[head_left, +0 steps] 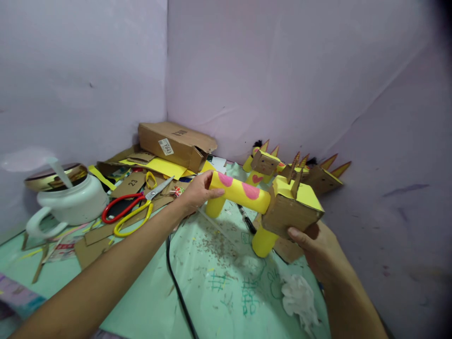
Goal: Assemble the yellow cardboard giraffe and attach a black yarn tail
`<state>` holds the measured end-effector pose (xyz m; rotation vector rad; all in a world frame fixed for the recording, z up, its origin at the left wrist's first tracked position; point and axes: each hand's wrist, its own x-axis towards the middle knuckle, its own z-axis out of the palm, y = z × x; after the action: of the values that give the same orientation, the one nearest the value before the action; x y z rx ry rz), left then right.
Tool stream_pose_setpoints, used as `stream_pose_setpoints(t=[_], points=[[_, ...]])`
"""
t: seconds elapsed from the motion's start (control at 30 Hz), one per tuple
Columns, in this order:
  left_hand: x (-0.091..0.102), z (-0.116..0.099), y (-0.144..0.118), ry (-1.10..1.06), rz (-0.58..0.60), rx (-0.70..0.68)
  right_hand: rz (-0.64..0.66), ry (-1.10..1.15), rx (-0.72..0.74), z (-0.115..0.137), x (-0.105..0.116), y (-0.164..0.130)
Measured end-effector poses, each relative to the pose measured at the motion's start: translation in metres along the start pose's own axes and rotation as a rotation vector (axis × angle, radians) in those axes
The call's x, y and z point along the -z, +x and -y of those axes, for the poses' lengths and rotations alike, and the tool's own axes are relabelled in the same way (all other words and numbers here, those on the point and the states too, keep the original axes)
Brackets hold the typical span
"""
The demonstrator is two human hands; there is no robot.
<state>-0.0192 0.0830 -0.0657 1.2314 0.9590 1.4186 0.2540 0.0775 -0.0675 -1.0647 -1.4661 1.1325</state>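
I hold up a handmade cardboard animal (247,193) above the table: a yellow tube body with pink hearts, short yellow tube legs and a brown box head with a yellow top and pointed ears. My left hand (197,192) grips the rear end of the tube body. My right hand (316,252) cups the box head (291,209) from below. Two similar cardboard animals (263,165) (319,178) stand behind it against the back wall.
Scissors with red and yellow handles (132,209) lie on cardboard scraps at the left, beside a white pot (68,200) and a brown carton (174,143). A black cable (178,287) crosses the green table cover. Crumpled white tissue (300,296) lies near my right wrist.
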Motion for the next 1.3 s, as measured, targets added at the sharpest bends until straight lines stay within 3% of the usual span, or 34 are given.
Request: stream_pose_setpoints(t=[1.3], points=[[0.0015,0.0017,0.0034,0.028,-0.002,-0.029,0.013,-0.010,-0.001,-0.0004,0.0007,0.0006]])
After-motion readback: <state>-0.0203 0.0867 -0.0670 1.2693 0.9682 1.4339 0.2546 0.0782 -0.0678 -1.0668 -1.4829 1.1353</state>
